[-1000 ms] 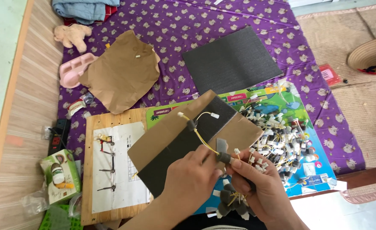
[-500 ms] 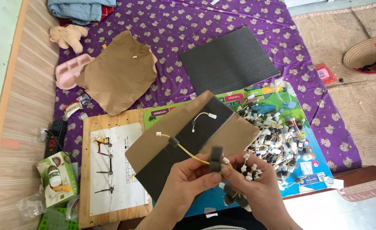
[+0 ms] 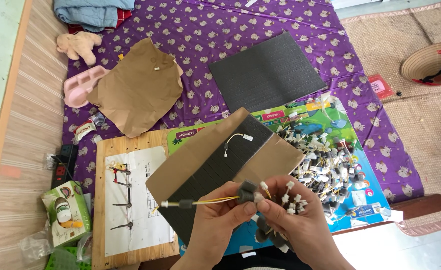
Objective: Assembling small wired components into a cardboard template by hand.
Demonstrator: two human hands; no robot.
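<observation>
Head view. A yellow wire (image 3: 211,201) with a grey ferrite core is pinched at its right end by the left hand (image 3: 220,220), closed on it. A bundle of wired connectors (image 3: 285,210) is gripped by the right hand (image 3: 295,225), fingers curled shut. Both are held above a foam-lined cardboard sheet (image 3: 215,165); a heap of loose connectors (image 3: 330,160) is noted just to the right.

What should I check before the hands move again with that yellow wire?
1. Left hand grips the yellow wire: ok.
2. Right hand holds the bundle of wires: ok.
3. Wire's grey sleeve sits near its far end: ok.
4. Wire free of the pile of wires: ok.
5. Foam-lined cardboard has room; only one white-plug wire on it: ok.
6. Wire's plug seated firmly: cannot tell.
</observation>
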